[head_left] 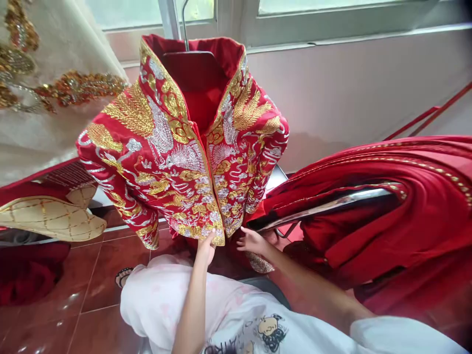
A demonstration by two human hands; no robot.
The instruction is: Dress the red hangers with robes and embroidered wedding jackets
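Observation:
A red jacket (184, 152) with heavy gold and silver embroidery hangs on a hanger (191, 66) in front of me, its front edges meeting down the middle. My left hand (205, 248) pinches the bottom hem of the jacket's left front panel. Just to the right, my right hand (252, 242) reaches under the hem of the other panel, fingers curled at the fabric edge. What its fingertips hold is hidden by the cloth.
Red gold-trimmed fabric (387, 206) is draped over a metal rail (332, 204) at right. A cream embroidered garment (47, 88) hangs at upper left, above a gold quilted piece (51, 216). Red floor tiles (73, 305) lie below; a window (295, 19) runs behind.

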